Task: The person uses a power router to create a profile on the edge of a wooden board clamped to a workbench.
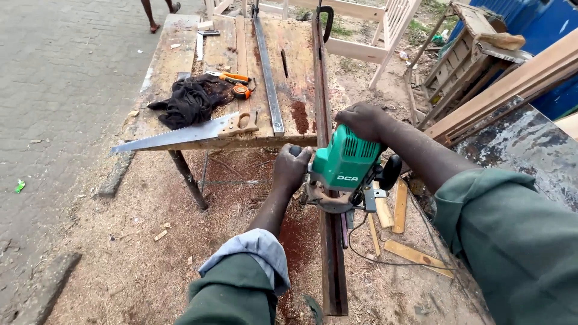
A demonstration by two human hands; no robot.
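My left hand (291, 167) is closed on the side knob and my right hand (363, 120) clamped over the green router (344, 165). It sits on a long dark plank (325, 120) running away from me, overhanging the workbench (174, 60); white label facing me.

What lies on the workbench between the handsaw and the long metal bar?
In the head view, between the handsaw and the long metal bar lie an orange tape measure and an orange-handled tool, on the workbench.
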